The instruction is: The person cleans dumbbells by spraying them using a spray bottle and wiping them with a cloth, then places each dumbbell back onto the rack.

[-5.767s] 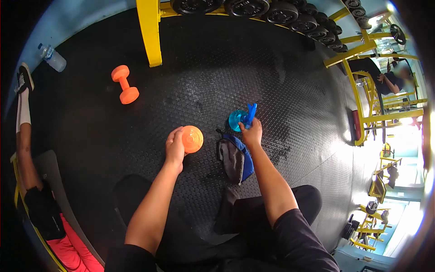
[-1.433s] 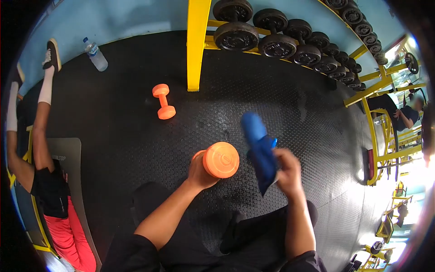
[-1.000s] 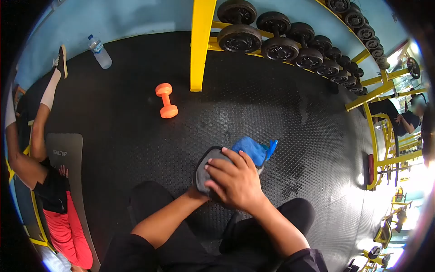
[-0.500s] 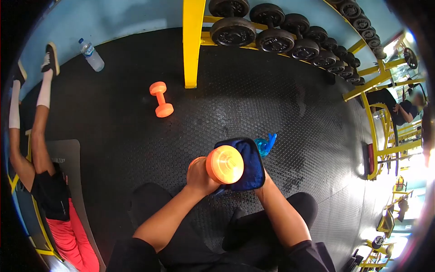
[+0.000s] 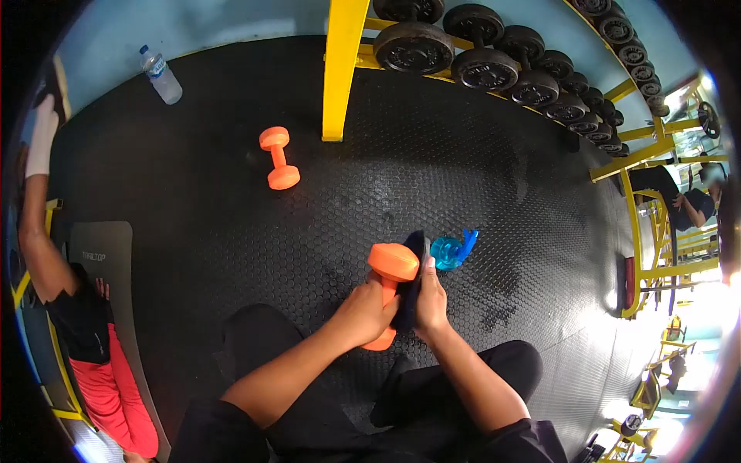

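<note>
My left hand [image 5: 369,312] is wrapped round the handle of an orange dumbbell [image 5: 394,262], held tilted above the floor between my knees. The dumbbell's lower head shows under that hand. In my right hand [image 5: 432,297] is a dark blue cleaning cloth [image 5: 415,247], seen nearly edge-on and pressed close against the dumbbell's side. Just beyond the right fingers stands a blue spray bottle [image 5: 448,253]. A second orange dumbbell [image 5: 279,158] lies on the black mat floor further ahead.
A yellow rack [image 5: 343,77] bears rows of black dumbbells [image 5: 485,69]. By the wall stands a water bottle [image 5: 160,76]. At left a person in red trousers [image 5: 116,386] lies on a grey mat [image 5: 104,239]. Another person [image 5: 695,202] is among equipment at right.
The dumbbell has turned from end-on to side-on. The cloth has swung from facing the camera to edge-on, and my right fingers now show. The lying person's legs have shifted.
</note>
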Available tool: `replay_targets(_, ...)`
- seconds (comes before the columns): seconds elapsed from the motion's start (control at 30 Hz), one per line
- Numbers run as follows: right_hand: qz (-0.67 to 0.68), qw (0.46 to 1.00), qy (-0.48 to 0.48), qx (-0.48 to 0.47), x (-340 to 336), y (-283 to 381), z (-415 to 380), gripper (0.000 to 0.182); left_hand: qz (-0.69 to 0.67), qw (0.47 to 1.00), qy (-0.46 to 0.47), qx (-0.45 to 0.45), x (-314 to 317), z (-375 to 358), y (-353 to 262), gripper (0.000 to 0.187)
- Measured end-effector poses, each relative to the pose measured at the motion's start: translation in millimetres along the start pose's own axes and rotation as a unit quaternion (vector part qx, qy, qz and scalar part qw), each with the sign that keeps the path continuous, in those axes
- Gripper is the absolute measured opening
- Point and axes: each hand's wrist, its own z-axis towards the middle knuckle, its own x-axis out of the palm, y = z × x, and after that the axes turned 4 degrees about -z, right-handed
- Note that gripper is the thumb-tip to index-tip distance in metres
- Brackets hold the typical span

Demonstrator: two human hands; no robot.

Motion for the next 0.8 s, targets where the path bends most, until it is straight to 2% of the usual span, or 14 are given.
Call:
replay_targets(0.03,-0.002,1.0,-0.001,0.001,4,-4,1,0.064,0.032,0.999,-0.015,-0.017,3,0,-2,0.042)
replay_targets(0.07,-0.148,0.982,-0.057,-0.105,8,-8,1,0.06,0.049,0.998,-0.031,-0.019,10,4,3,0.039)
replay_targets(0.17,-0.464,0.803,-0.173,-0.332,26,5,-6,0.041,0.06,0.995,-0.07,0.04,15,-3,-2,0.042)
replay_targets(0.23,-0.525,0.737,-0.174,-0.388,33,22,-9,0.032,0.031,0.997,-0.059,0.028,16,-4,-8,0.045)
replay_targets(0.27,-0.526,0.736,-0.175,-0.388,31,24,-6,0.032,0.047,0.997,-0.054,0.037,19,-2,1,0.052)
replay_targets(0.3,-0.474,0.774,-0.16,-0.389,27,26,0,0.03,0.063,0.996,-0.05,0.047,22,-1,5,0.06)
replay_targets(0.37,-0.418,0.808,-0.148,-0.388,20,25,12,0.03,0.059,0.998,-0.03,0.014,16,-1,-1,0.053)
replay_targets(0.43,-0.246,0.945,-0.089,-0.198,14,23,23,0.032,0.024,0.999,-0.032,0.02,15,-1,1,0.047)
replay_targets(0.47,-0.131,0.98,-0.057,-0.138,14,23,24,0.034,0.025,0.999,-0.033,0.02,15,-1,3,0.047)
replay_targets(0.5,-0.131,0.98,-0.056,-0.138,14,23,26,0.034,0.0,0.999,-0.033,0.026,16,-2,4,0.046)
replay_targets(0.6,0.192,0.978,-0.016,0.083,9,28,30,0.033,-0.05,0.995,-0.037,0.074,14,-4,3,0.044)
replay_targets(0.63,0.194,0.977,-0.016,0.081,8,33,28,0.033,-0.078,0.99,-0.04,0.113,13,-5,3,0.042)
replay_targets(0.7,0.213,0.964,0.098,0.124,7,45,25,0.035,-0.128,0.985,-0.005,0.115,14,-5,9,0.039)
replay_targets(0.8,0.175,0.965,0.086,0.172,10,61,24,0.037,-0.232,0.966,0.083,0.08,9,1,11,0.037)
